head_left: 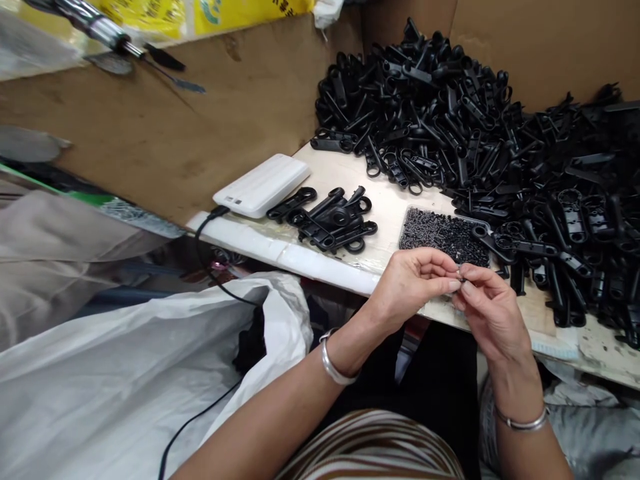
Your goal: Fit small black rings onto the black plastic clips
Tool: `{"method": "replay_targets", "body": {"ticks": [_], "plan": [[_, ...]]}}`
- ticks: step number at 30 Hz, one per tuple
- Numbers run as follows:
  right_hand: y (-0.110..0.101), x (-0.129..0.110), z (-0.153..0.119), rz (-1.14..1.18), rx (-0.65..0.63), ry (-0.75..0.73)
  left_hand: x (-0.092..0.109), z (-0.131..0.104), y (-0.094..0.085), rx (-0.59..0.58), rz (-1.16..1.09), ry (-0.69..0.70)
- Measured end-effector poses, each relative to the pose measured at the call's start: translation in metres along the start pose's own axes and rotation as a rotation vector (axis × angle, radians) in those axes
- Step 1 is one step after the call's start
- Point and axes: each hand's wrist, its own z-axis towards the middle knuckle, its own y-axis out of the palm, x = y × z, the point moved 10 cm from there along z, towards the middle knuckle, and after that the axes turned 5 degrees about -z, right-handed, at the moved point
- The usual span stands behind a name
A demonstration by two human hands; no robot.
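My left hand [413, 283] and my right hand [493, 307] meet fingertip to fingertip over the table's front edge. Both are pinched around something small, partly dark, that is too tiny to make out. Just behind them lies a clear tray [403, 230] full of small black and grey pieces [440, 233]. A black ring-ended part [500, 245] rests over the tray's right corner. Left of the tray is a small heap of black plastic parts [333, 220].
A large pile of black parts [425, 107] covers the back and right of the table. A white power bank [263, 187] with a black cable lies at the left. Cardboard walls [240, 100] stand behind; a white sack [125, 373] is at lower left.
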Motion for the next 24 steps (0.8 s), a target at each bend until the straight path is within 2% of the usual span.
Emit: {"method": "replay_targets", "body": {"ticks": [9,15,19,24], "plan": [[-0.012,-0.004,-0.004,-0.154,0.000,-0.049,0.000,-0.002,0.002,-0.012,0.055,0.052],[-0.014,-0.003,-0.006,-0.181,0.027,-0.054,0.010,-0.005,0.004,0.008,0.264,0.148],[-0.018,-0.009,-0.013,-0.370,0.086,-0.086,0.020,-0.008,0.004,0.039,0.515,0.250],[-0.014,-0.030,-0.024,-0.671,0.130,-0.204,0.025,-0.013,0.012,0.018,0.663,0.338]]}}
